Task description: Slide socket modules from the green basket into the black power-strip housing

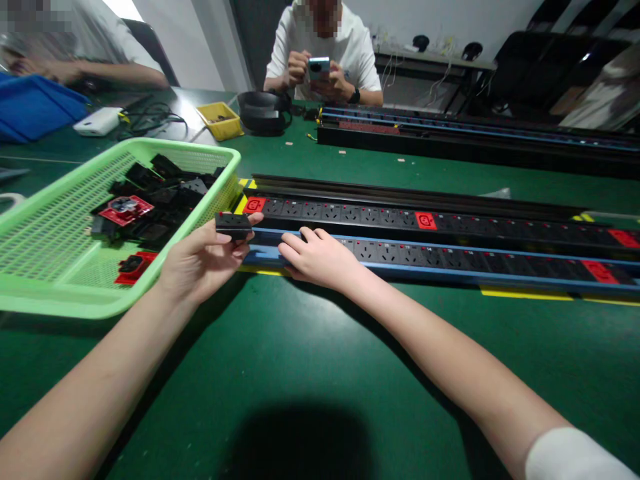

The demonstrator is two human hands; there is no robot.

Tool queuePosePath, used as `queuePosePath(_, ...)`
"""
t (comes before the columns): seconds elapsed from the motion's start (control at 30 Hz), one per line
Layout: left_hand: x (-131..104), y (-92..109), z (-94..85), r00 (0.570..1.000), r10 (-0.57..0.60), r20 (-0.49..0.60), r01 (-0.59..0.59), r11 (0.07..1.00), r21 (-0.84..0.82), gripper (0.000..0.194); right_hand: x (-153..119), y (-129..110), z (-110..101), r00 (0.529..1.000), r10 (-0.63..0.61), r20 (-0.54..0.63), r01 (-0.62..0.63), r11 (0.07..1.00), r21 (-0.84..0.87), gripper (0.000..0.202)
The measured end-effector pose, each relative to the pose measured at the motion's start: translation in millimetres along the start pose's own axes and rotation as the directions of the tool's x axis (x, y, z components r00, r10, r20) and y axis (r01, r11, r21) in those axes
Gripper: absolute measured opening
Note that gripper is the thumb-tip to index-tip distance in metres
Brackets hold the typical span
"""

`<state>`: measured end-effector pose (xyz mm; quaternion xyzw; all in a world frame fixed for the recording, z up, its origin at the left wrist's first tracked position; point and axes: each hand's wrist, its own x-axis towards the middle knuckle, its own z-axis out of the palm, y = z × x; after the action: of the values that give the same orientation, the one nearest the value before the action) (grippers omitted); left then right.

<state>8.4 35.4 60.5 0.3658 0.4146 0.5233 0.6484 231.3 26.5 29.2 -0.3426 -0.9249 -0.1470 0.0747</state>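
My left hand (203, 257) is closed around a black socket module (233, 227), just right of the green basket's edge. My right hand (320, 257) lies over the left part of a blue-edged power strip (500, 265), fingers spread and touching it; what is under the palm is hidden. Left of that hand the blue channel shows no sockets. Behind it runs a second, black power strip (330, 212) with red sockets among the black ones. The light green basket (115, 307) holds several black socket modules (165, 193) and red ones (127, 208).
A person (325, 47) across the table holds a phone (319, 67); another person (115, 47) sits at the left. Farther back are more long strips (450, 143), a yellow tray (220, 120), a black case (263, 112), a white box (100, 121) with cables and a blue bin (40, 107).
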Motion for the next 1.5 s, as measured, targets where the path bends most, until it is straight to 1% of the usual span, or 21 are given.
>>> queuePosePath(0.07,3.3,-4.3,-0.6,1.0,0.003,-0.017,-0.003,1.0,0.01,0.035,0.1,0.3,0.9,1.0,-0.002,-0.011,0.002,1.0,0.001,0.027)
queuePosePath(0.13,5.5,-6.6,0.2,0.998,0.012,-0.06,-0.009,0.999,0.042,0.039,0.1,0.4,1.3,1.0,-0.004,-0.017,0.004,1.0,0.003,0.027)
queuePosePath(0.2,6.6,-7.3,1.3,0.992,0.062,-0.106,-0.058,0.997,0.044,0.041,-0.1,0.3,1.4,1.0,-0.004,-0.021,0.004,1.0,0.003,0.027)
queuePosePath(0.27,7.6,-7.1,1.1,0.987,0.108,-0.116,-0.107,0.994,0.018,0.04,-0.3,0.1,1.6,1.0,-0.002,-0.025,0.002,1.0,0.001,0.027)
queuePosePath(0.37,11.4,-7.2,-2.6,0.987,0.125,-0.106,-0.125,0.992,-0.001,0.038,-0.4,0.1,2.1,1.0,-0.001,-0.022,0.001,1.0,0.001,0.027)
queuePosePath(0.47,19.2,-11.5,-9.8,0.978,0.157,-0.139,-0.154,0.988,0.032,0.036,-0.3,0.2,2.5,1.0,-0.001,-0.017,0.001,1.0,-0.001,0.027)
queuePosePath(0.53,25.4,-17.6,-16.2,0.957,0.218,-0.19,-0.194,0.971,0.137,0.035,-0.2,0.1,2.5,1.0,-0.001,-0.018,0.001,1.0,-0.003,0.028)
queuePosePath(0.6,30.2,-25.1,-23.8,0.932,0.3,-0.204,-0.225,0.918,0.326,0.038,-0.3,-0.2,2.3,1.0,-0.002,-0.019,0.002,1.0,-0.002,0.028)
queuePosePath(0.63,31.7,-28.7,-27.7,0.922,0.342,-0.18,-0.239,0.871,0.429,0.039,-0.3,-0.3,2.1,1.0,-0.001,-0.019,0.001,1.0,-0.002,0.027)
queuePosePath(0.7,32.8,-34.8,-34.5,0.91,0.406,-0.085,-0.282,0.756,0.59,0.038,-0.5,-0.6,1.8,1.0,0.002,-0.02,-0.002,1.0,0.001,0.027)
queuePosePath(0.77,32.2,-39.1,-38.3,0.893,0.45,-0.009,-0.331,0.67,0.664,0.033,-0.6,-0.7,1.9,1.0,0.004,-0.023,-0.004,1.0,0.003,0.027)
queuePosePath(0.8,31.7,-40.9,-38.9,0.884,0.467,-0.008,-0.341,0.658,0.671,0.031,-0.6,-0.7,2.0,1.0,0.003,-0.026,-0.003,1.0,0.005,0.027)
queuePosePath(0.87,31.0,-44.3,-37.6,0.876,0.478,-0.062,-0.332,0.691,0.642,0.03,-0.6,-0.5,2.3,1.0,0.001,-0.03,-0.001,1.0,0.004,0.027)
queuePosePath(0.97,32.3,-49.2,-33.9,0.882,0.435,-0.185,-0.272,0.787,0.553,0.03,-0.4,-0.3,2.5,1.0,-0.001,-0.03,0.001,1.0,0.003,0.027)
queuePosePath(1.03,34.6,-51.4,-33.1,0.888,0.384,-0.254,-0.229,0.847,0.48,0.029,-0.4,-0.3,2.3,1.0,0.001,-0.025,-0.001,1.0,0.005,0.028)
queuePosePath(1.13,38.6,-51.8,-34.7,0.898,0.27,-0.347,-0.156,0.934,0.322,0.03,-0.4,-0.3,1.7,1.0,0.005,-0.017,-0.005,1.0,0.008,0.028)
queuePosePath(1.2,40.3,-50.8,-35.6,0.897,0.216,-0.385,-0.121,0.959,0.256,0.033,-0.5,-0.3,1.3,1.0,0.002,-0.014,-0.002,1.0,0.012,0.028)
queuePosePath(1.27,40.2,-49.5,-36.0,0.889,0.22,-0.402,-0.117,0.957,0.265,0.031,-0.4,-0.2,1.0,1.0,0.0,-0.012,0.0,1.0,0.017,0.028)
queuePosePath(1.33,38.6,-48.6,-36.6,0.879,0.257,-0.401,-0.124,0.936,0.328,0.028,-0.3,-0.2,0.7,1.0,0.001,-0.009,-0.001,1.0,0.02,0.028)
queuePosePath(1.4,36.7,-48.4,-39.0,0.867,0.322,-0.38,-0.138,0.889,0.437,0.027,-0.1,-0.3,0.4,1.0,0.002,-0.005,-0.002,1.0,0.02,0.028)
queuePosePath(1.5,35.9,-49.6,-46.2,0.852,0.417,-0.317,-0.169,0.791,0.588,0.03,0.1,-0.5,0.0,1.0,0.003,-0.002,-0.003,1.0,0.014,0.029)
